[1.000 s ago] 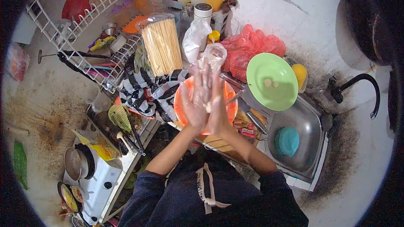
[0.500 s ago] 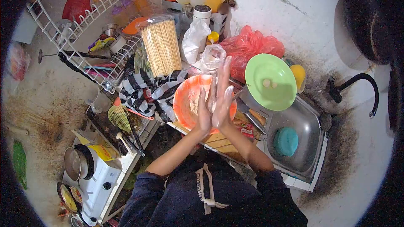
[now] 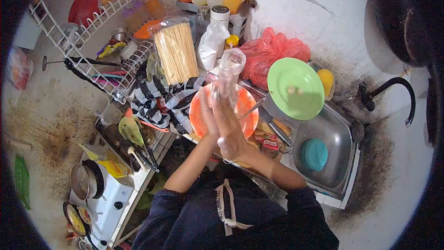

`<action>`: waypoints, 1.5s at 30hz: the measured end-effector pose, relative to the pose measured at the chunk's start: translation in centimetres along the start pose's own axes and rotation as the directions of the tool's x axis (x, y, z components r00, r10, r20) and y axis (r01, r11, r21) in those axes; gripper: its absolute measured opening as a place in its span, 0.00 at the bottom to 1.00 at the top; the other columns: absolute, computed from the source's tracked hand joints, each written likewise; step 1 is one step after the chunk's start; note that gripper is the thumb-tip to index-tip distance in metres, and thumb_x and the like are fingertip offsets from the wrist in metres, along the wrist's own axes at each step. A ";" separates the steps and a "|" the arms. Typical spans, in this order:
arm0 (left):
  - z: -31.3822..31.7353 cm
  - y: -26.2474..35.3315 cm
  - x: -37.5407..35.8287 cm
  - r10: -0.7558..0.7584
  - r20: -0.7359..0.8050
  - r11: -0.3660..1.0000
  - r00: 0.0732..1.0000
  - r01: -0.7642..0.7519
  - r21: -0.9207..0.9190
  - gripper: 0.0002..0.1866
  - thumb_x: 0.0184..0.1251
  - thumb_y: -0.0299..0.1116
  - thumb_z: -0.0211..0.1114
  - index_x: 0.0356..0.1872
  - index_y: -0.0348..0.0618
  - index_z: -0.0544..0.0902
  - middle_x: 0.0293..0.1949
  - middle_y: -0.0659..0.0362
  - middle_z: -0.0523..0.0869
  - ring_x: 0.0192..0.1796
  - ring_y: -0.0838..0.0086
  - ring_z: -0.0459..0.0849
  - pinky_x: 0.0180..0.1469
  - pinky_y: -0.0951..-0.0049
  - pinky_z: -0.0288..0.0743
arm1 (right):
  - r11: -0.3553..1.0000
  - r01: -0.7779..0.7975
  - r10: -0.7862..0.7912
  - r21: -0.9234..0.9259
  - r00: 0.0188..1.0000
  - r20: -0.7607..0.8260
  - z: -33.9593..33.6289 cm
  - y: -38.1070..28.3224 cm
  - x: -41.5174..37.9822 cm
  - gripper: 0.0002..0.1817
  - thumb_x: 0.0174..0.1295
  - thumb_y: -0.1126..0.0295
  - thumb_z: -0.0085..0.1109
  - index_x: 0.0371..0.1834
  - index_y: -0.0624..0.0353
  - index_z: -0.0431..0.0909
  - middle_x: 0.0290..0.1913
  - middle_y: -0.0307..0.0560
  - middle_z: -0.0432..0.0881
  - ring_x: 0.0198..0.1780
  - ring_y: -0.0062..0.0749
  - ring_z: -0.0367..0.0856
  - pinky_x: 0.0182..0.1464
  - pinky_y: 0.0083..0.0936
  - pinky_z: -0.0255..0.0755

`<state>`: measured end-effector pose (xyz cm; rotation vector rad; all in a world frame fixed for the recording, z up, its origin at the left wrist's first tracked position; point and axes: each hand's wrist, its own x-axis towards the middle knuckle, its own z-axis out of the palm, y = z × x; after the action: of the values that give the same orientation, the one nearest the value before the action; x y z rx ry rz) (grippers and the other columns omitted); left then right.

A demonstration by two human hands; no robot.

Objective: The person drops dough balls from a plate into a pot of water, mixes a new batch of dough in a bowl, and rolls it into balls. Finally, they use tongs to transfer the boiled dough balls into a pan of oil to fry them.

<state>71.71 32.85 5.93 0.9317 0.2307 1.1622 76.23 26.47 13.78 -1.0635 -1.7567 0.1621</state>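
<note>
My left hand and my right hand press palm to palm above an orange and white bowl. Their fingers are stretched out, pale with a whitish coating and smeared by motion. Whatever lies between the palms is hidden. Both hands cover much of the bowl's inside, and a spoon-like handle leans over its right rim. To the right, two small pale balls rest on a light green plate.
A knife and a red packet lie right of the bowl. Beyond is a steel sink with a turquoise bowl. Skewers, a white bag and red plastic bags stand behind. A stove is at left.
My right hand has slid back towards me against the left palm, and the wrists are lower in view. The plate and bowl look unmoved apart from a slight camera shift.
</note>
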 end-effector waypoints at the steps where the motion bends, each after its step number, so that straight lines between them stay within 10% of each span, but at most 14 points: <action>1: 3.0 4.2 0.4 -0.032 -0.002 0.975 0.999 0.031 -0.222 0.42 0.61 0.66 0.28 0.68 0.46 0.44 0.69 0.58 0.49 0.70 0.69 0.46 0.69 0.71 0.37 | 1.000 -0.011 0.011 -0.013 1.000 0.006 0.0 0.6 -0.3 0.37 0.65 0.47 0.27 0.68 0.66 0.41 0.69 0.62 0.45 0.69 0.53 0.45 0.68 0.44 0.36; 4: 5.5 6.6 0.0 -0.070 0.035 0.820 0.997 0.078 -0.567 0.44 0.59 0.68 0.29 0.68 0.45 0.47 0.68 0.57 0.51 0.70 0.69 0.46 0.69 0.72 0.34 | 0.964 -0.264 0.265 -0.046 0.964 0.024 0.0 1.6 0.0 0.38 0.64 0.45 0.21 0.68 0.65 0.38 0.70 0.59 0.42 0.70 0.52 0.41 0.69 0.41 0.31; 8: 5.5 4.8 -0.9 -0.218 0.045 0.975 0.975 0.216 0.042 0.45 0.58 0.68 0.29 0.68 0.43 0.47 0.68 0.58 0.50 0.70 0.69 0.46 0.70 0.69 0.34 | 0.991 -0.085 0.094 0.105 0.993 -0.078 0.6 0.8 0.7 0.39 0.63 0.43 0.18 0.68 0.64 0.37 0.70 0.56 0.38 0.71 0.47 0.33 0.68 0.40 0.25; 11: 4.1 4.5 0.9 -0.056 -0.004 0.965 0.998 0.054 -0.257 0.45 0.58 0.68 0.27 0.68 0.43 0.48 0.68 0.58 0.49 0.70 0.69 0.46 0.70 0.69 0.33 | 0.986 0.012 0.011 0.165 0.990 -0.143 0.5 1.3 0.6 0.40 0.63 0.42 0.16 0.68 0.64 0.36 0.71 0.55 0.36 0.72 0.45 0.30 0.68 0.39 0.22; 14: 5.9 6.3 0.3 -0.053 0.040 0.899 0.998 0.065 -0.433 0.45 0.58 0.68 0.27 0.68 0.43 0.47 0.69 0.58 0.49 0.70 0.69 0.46 0.70 0.69 0.34 | 0.961 -0.262 0.257 -0.086 0.964 -0.063 0.1 3.6 -0.1 0.40 0.63 0.44 0.21 0.68 0.65 0.34 0.71 0.56 0.35 0.72 0.46 0.30 0.68 0.38 0.21; 18: 5.6 3.8 -0.8 -0.265 0.080 0.957 0.961 0.252 0.142 0.44 0.58 0.67 0.26 0.68 0.45 0.43 0.69 0.58 0.47 0.71 0.69 0.44 0.70 0.67 0.36 | 0.977 -0.211 0.207 -0.004 0.960 -0.188 -0.5 3.2 0.9 0.40 0.63 0.45 0.21 0.68 0.66 0.34 0.71 0.57 0.36 0.72 0.47 0.30 0.69 0.36 0.21; 22: 3.0 1.4 -0.3 -0.225 0.096 0.963 0.970 0.206 0.175 0.44 0.59 0.68 0.26 0.68 0.45 0.44 0.69 0.56 0.48 0.71 0.68 0.44 0.69 0.66 0.38 | 0.964 -0.061 0.121 0.259 0.968 -0.222 0.1 -0.6 0.4 0.42 0.62 0.42 0.21 0.68 0.67 0.36 0.70 0.58 0.37 0.71 0.48 0.32 0.69 0.37 0.24; 25: 5.9 5.6 0.4 -0.100 0.041 0.942 0.994 0.108 -0.317 0.45 0.58 0.69 0.26 0.68 0.44 0.42 0.69 0.55 0.45 0.71 0.67 0.43 0.70 0.66 0.37 | 0.977 -0.200 0.205 0.068 0.975 -0.081 -0.6 1.4 -0.3 0.43 0.61 0.40 0.20 0.68 0.67 0.37 0.70 0.58 0.39 0.72 0.47 0.33 0.69 0.37 0.26; 28: 6.4 4.6 0.1 -0.092 0.141 0.928 0.986 0.136 -0.347 0.45 0.58 0.69 0.26 0.68 0.43 0.43 0.69 0.54 0.46 0.71 0.68 0.43 0.70 0.69 0.37 | 0.962 -0.273 0.273 0.017 0.955 -0.114 -0.9 1.3 0.2 0.42 0.62 0.40 0.20 0.68 0.66 0.37 0.70 0.57 0.40 0.72 0.45 0.34 0.69 0.36 0.26; 32: 5.4 3.3 -0.4 -0.283 0.068 0.939 0.957 0.262 0.224 0.39 0.63 0.61 0.22 0.68 0.41 0.45 0.69 0.54 0.47 0.71 0.68 0.42 0.70 0.70 0.33 | 0.952 -0.305 0.305 0.015 0.947 -0.100 -0.9 -0.6 1.0 0.40 0.63 0.43 0.22 0.68 0.66 0.37 0.70 0.57 0.38 0.72 0.43 0.33 0.69 0.35 0.28; 35: 6.1 3.9 1.5 -0.094 0.097 0.995 0.991 0.096 -0.020 0.40 0.62 0.61 0.25 0.68 0.41 0.44 0.69 0.52 0.48 0.71 0.66 0.45 0.70 0.68 0.35 | 0.948 -0.319 0.319 0.012 0.942 -0.101 -1.1 -0.7 0.5 0.39 0.64 0.45 0.23 0.68 0.66 0.37 0.71 0.57 0.37 0.72 0.42 0.32 0.69 0.34 0.29; 37: 7.3 5.5 2.1 0.077 0.093 0.984 0.993 -0.061 -0.168 0.43 0.60 0.65 0.28 0.68 0.41 0.44 0.69 0.51 0.47 0.71 0.64 0.45 0.70 0.67 0.36 | 0.996 -0.016 0.013 -0.086 0.999 -0.036 -1.6 0.6 -1.2 0.40 0.64 0.44 0.22 0.68 0.66 0.37 0.70 0.57 0.37 0.72 0.41 0.31 0.69 0.34 0.30; 40: 8.6 6.0 1.9 0.144 0.281 0.953 0.949 -0.056 -0.299 0.43 0.59 0.65 0.28 0.68 0.43 0.43 0.69 0.52 0.44 0.71 0.64 0.41 0.70 0.65 0.31 | 0.952 -0.270 0.294 0.141 0.936 -0.194 -3.7 1.3 1.4 0.41 0.63 0.42 0.21 0.68 0.67 0.36 0.70 0.58 0.37 0.72 0.42 0.31 0.69 0.34 0.30; 45: 9.7 3.9 2.0 -0.044 0.262 0.985 0.964 -0.002 0.172 0.40 0.60 0.62 0.26 0.68 0.43 0.42 0.70 0.56 0.43 0.71 0.69 0.40 0.70 0.68 0.31 | 0.985 -0.173 0.165 -0.007 0.951 -0.263 -4.7 -0.3 2.0 0.42 0.62 0.40 0.17 0.68 0.68 0.36 0.70 0.61 0.36 0.71 0.47 0.33 0.69 0.37 0.29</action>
<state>75.69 29.95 15.38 1.2225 0.1235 0.9956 79.75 26.07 17.53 -1.2000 -1.4351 0.0962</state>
